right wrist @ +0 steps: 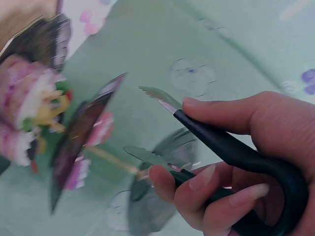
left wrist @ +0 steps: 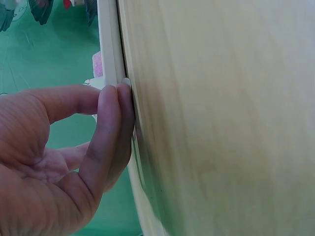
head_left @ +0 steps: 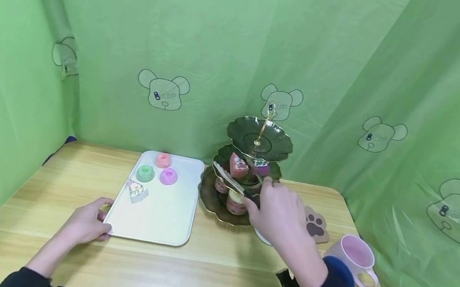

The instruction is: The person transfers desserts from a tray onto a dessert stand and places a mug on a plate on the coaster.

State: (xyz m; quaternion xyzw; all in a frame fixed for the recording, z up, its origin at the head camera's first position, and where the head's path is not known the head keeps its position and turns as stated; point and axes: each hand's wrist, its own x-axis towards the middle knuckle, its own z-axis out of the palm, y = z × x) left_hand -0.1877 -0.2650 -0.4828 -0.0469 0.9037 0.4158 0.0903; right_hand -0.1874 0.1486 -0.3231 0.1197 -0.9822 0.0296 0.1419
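My left hand [head_left: 88, 222] pinches the near left corner of a white tray [head_left: 163, 219], thumb above and fingertips beneath the rim in the left wrist view. Red, green [head_left: 145, 174] and purple ring-shaped sweets lie on the tray with a small cake slice [head_left: 137, 191]. My right hand [head_left: 283, 216] grips black-handled tongs [right wrist: 211, 137], whose spread tips reach toward the middle tier of a dark three-tier stand [head_left: 278, 142]. That tier bears a red cake slice [head_left: 238, 166] and a purple cake [head_left: 259, 168]. Pink round cakes [head_left: 236, 204] sit on the bottom tier. Nothing shows between the tong tips.
A brown paw-shaped coaster [head_left: 317, 225] lies right of the stand. A pink mug [head_left: 355, 256] stands near the table's right edge, with a blue round thing [head_left: 340, 272] partly under my right forearm. A white rim [head_left: 262, 237] peeks out below my right hand. Green curtain [head_left: 209, 39] encloses the table.
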